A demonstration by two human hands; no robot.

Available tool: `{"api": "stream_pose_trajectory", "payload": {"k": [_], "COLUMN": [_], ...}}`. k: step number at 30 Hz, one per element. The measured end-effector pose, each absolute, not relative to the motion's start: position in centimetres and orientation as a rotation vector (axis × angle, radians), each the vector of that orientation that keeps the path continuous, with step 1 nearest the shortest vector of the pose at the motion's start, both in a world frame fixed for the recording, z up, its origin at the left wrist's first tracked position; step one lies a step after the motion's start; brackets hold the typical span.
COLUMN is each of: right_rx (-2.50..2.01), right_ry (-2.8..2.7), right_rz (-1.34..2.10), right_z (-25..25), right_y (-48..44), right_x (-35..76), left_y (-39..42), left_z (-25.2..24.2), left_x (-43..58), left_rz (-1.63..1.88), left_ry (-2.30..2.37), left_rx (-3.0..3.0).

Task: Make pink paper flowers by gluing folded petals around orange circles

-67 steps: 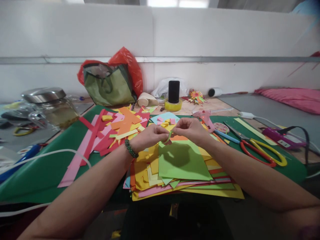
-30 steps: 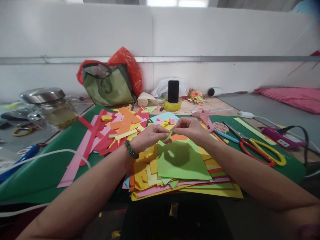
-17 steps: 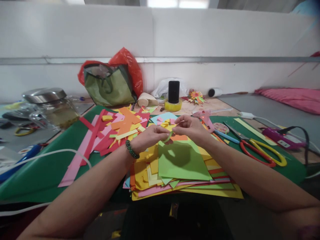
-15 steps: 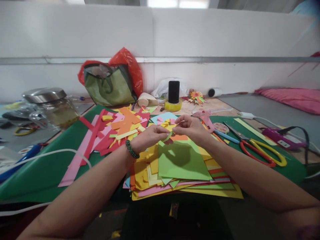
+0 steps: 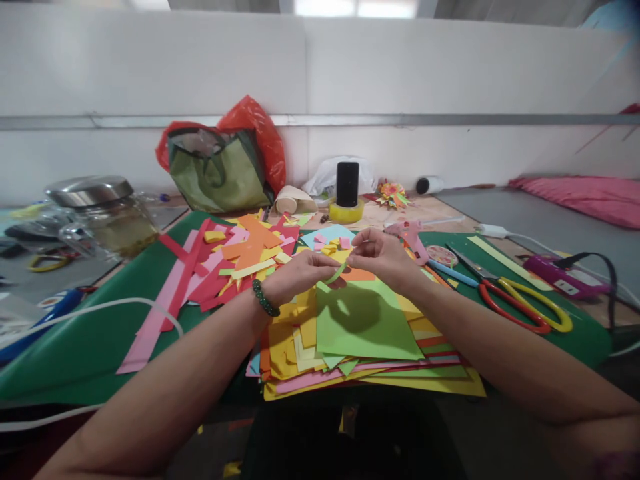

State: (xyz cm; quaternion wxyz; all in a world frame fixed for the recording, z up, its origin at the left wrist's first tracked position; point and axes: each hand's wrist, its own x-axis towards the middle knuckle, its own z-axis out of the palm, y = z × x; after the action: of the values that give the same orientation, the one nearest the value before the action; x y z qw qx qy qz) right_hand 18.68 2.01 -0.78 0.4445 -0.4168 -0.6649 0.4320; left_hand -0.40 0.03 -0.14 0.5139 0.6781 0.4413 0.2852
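A narrow, light-green paper strip [image 5: 337, 273] slanted toward two o'clock from the left hand [image 5: 303, 272], whose thumb and fingers pinched it. The right hand [image 5: 383, 259] had its bent fingertips at the strip's far end; whether they pinched it I could not tell. Toward six o'clock lay a square light-green paper sheet [image 5: 367, 333]. At ten, a clear glass jar [image 5: 117, 230] with a silvery metal lid [image 5: 90, 191] held yellowish contents; at eleven, crumpled see-through plastic [image 5: 203, 143] showed inside an olive-green bag [image 5: 220, 180].
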Motion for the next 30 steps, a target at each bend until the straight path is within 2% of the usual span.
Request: {"api": "stream_pose_trajectory", "payload": {"k": [18,24,30], "right_rx": [-0.884,-0.896,-0.921], "right_ry": [-1.770,-1.752,-1.774], "right_rz": [0.892,0.975,0.950], "right_z": [-0.9,-0.6,-0.7], "right_y": [1.1,1.0,1.1], "right_x": [18.3,18.5,18.5], "left_y": [0.1,0.1,0.2], "left_z": [0.1,-0.2,-0.3], "left_x": [-0.3,-0.2,-0.2], "left_rz": [0.768,0.820,0.813], "left_ry": [0.987,1.124,1.069], "left_rx": [1.557,1.597,1.595]}}
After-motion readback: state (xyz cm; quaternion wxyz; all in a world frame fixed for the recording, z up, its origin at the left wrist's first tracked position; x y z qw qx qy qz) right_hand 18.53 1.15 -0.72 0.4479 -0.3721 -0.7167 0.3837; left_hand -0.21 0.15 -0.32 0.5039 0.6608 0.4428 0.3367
